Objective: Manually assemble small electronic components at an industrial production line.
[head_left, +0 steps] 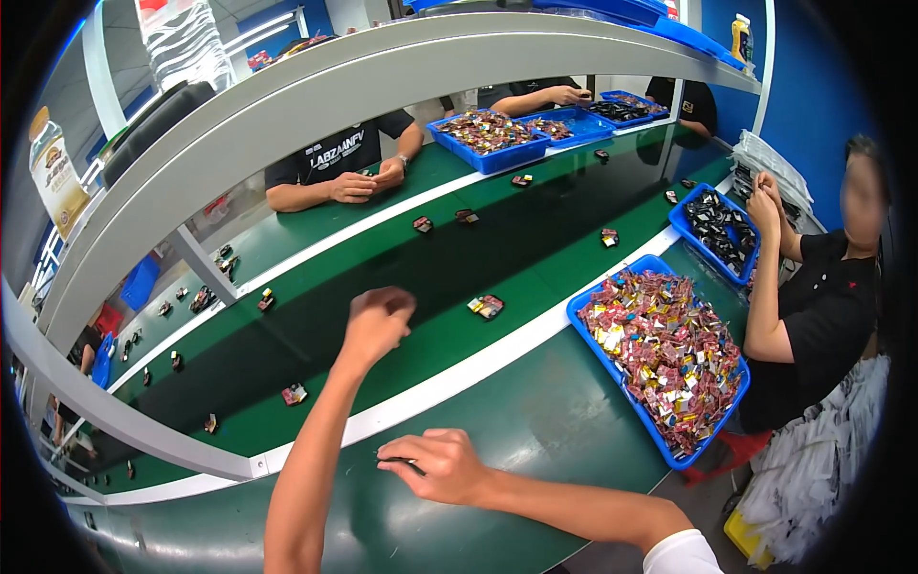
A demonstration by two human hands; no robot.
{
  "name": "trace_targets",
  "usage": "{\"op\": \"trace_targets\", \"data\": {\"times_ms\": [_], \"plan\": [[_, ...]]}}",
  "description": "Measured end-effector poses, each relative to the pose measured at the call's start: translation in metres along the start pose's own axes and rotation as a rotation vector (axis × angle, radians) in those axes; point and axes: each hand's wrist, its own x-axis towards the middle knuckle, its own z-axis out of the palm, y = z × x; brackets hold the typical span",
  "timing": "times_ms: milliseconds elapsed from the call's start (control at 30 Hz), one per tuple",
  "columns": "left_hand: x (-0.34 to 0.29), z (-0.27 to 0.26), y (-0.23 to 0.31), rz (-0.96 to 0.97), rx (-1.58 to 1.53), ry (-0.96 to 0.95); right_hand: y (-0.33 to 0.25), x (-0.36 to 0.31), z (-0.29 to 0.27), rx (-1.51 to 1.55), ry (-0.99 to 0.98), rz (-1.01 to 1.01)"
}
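My left hand (381,323) reaches out over the dark green conveyor belt (535,268). Its fingers are curled downward and smeared by motion, so whether they hold anything is unclear. A small assembled piece with black, red and yellow parts (486,306) lies on the belt to its right. Closer to me, above the green worktop (535,421), my right hand (442,467) is closed on a thin black piece (405,465), pinched between thumb and fingers. Most of that piece is hidden by the fingers.
At right stands a blue tray (660,450) heaped with small red, yellow and white parts; behind it, another blue tray (681,228) holds black parts. A white rail (449,383) edges the belt. Co-workers sit opposite and at right. A grey shelf frame (382,72) arches overhead.
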Motion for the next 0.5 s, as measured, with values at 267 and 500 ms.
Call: {"op": "trace_targets", "data": {"times_ms": [267, 500], "plan": [[0.044, 0.070, 0.040, 0.309, 0.413, -0.048, -0.004, 0.001, 0.008, 0.002, 0.004, -0.003], [0.025, 0.081, 0.051, -0.205, 0.503, -0.223, -0.002, 0.002, 0.003, -0.014, -0.018, -0.006]]}}
